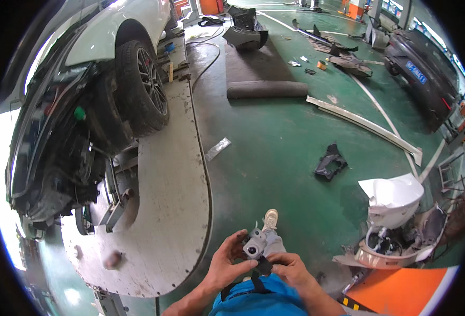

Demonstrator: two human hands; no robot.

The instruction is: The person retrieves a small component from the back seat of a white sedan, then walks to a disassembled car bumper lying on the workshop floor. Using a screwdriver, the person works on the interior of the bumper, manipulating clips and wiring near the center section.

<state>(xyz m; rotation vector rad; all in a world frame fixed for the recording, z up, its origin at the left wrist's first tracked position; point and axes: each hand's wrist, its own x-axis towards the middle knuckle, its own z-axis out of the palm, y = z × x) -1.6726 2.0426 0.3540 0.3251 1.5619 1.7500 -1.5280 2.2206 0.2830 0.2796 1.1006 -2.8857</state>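
In front of my waist, my left hand [230, 259] is closed around a small grey part [254, 245] with a round, dark, lens-like opening; its exact kind I cannot make out. My right hand [291, 269] pinches a flat black piece [264, 265] just below and to the right of the grey part. The two pieces touch or overlap, but whether they are joined cannot be seen. Both hands are close together above my blue clothing [258, 300], with one light-coloured shoe [270, 219] showing just beyond them.
At left, a white car [95, 37] with its front stripped stands on a pale lift platform [174, 210]. Ahead lie a rolled dark mat [266, 89], a long white strip [361, 125] and a black bracket [331, 161]. White body parts [393, 197] and an orange panel [401, 290] are at right.
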